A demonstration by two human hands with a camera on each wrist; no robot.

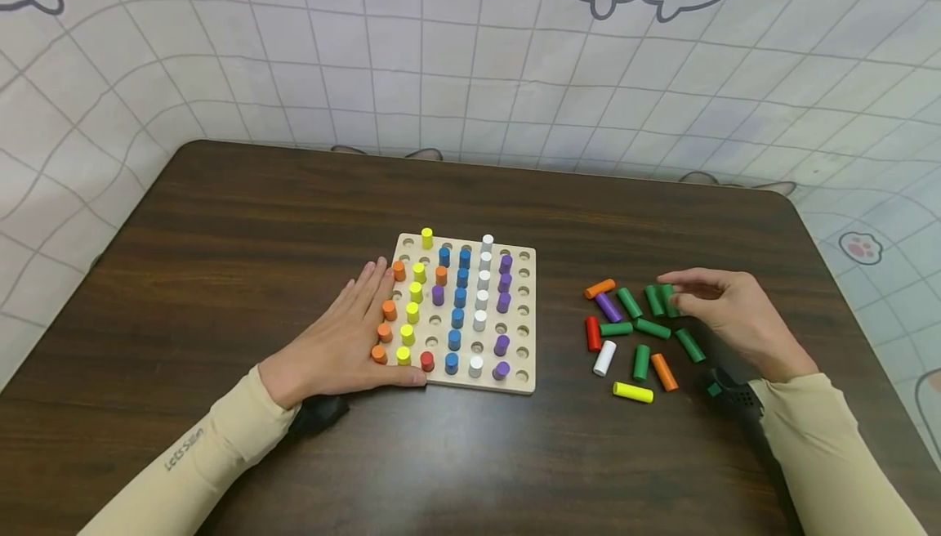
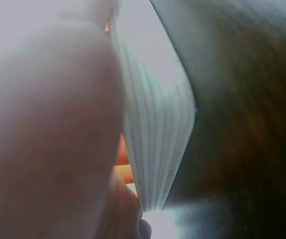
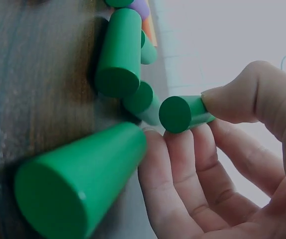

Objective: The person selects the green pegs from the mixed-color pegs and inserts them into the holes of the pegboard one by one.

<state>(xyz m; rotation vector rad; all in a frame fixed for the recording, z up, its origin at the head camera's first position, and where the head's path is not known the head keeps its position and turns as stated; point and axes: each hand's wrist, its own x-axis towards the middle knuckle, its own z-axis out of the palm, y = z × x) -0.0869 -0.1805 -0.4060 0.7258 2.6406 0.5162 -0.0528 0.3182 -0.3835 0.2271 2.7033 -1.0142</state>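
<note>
A square wooden pegboard (image 1: 518,385) lies on the table, with columns of orange, yellow, blue, white and purple pegs and one red peg (image 1: 427,361). My left hand (image 1: 341,340) rests along its left edge, fingers extended and thumb along the front edge. In the left wrist view the board's side (image 2: 157,114) stands beside the blurred hand. To the right of the board, my right hand (image 1: 724,311) pinches a green peg (image 3: 182,113) between thumb and fingers. Other green pegs (image 3: 118,55) lie on the table close to its fingertips.
Around the right hand lie loose pegs, among them a yellow peg (image 1: 633,392), a white peg (image 1: 604,358), a red peg (image 1: 593,333), a purple peg (image 1: 608,307) and an orange peg (image 1: 665,372). The dark wooden table (image 1: 294,201) meets a light grid-patterned cloth (image 1: 456,70) behind.
</note>
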